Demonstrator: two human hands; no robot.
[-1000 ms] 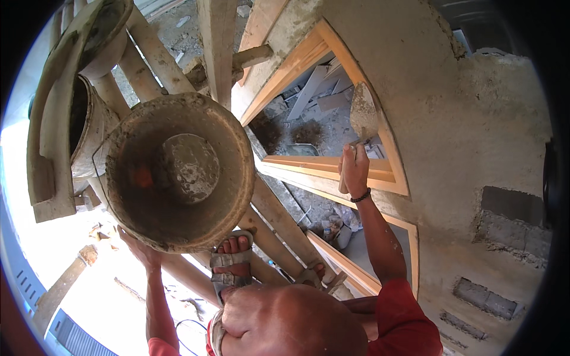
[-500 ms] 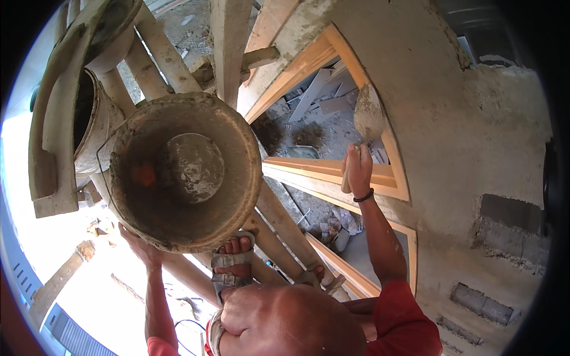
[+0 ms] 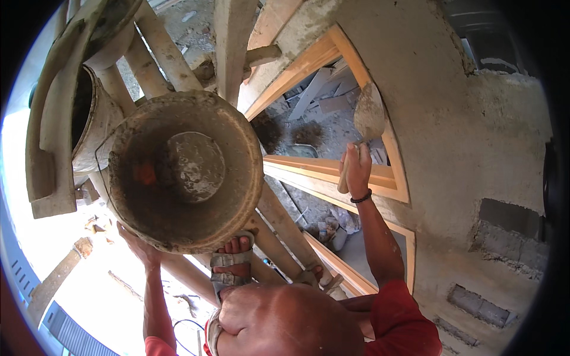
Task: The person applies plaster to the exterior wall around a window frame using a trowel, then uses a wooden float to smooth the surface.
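My right hand (image 3: 357,171) is closed around the handle of a pointed trowel (image 3: 370,113) with a mortar-caked blade. The blade points away from me, in front of the wooden frame by the wall. A large mortar-crusted bucket (image 3: 243,160) is at the left, its open mouth facing me. Wet grey mortar (image 3: 196,166) lies on its bottom, beside a reddish patch. My left hand (image 3: 141,244) grips the bucket's near left side; the bucket hides part of its fingers. The wire handle hangs at the bucket's left.
Poles and planks (image 3: 279,219) form the platform under my sandalled foot (image 3: 233,261), with gaps showing rubble below. A second bucket (image 3: 98,127) stands behind a curved wooden piece (image 3: 53,136) at left. Wooden window frames (image 3: 350,59) are set in the plastered wall (image 3: 445,136), which has recessed blocks (image 3: 481,302).
Almost everything stays in place. My right hand and the trowel have shifted very slightly, and the bucket is still in my left hand's grip.
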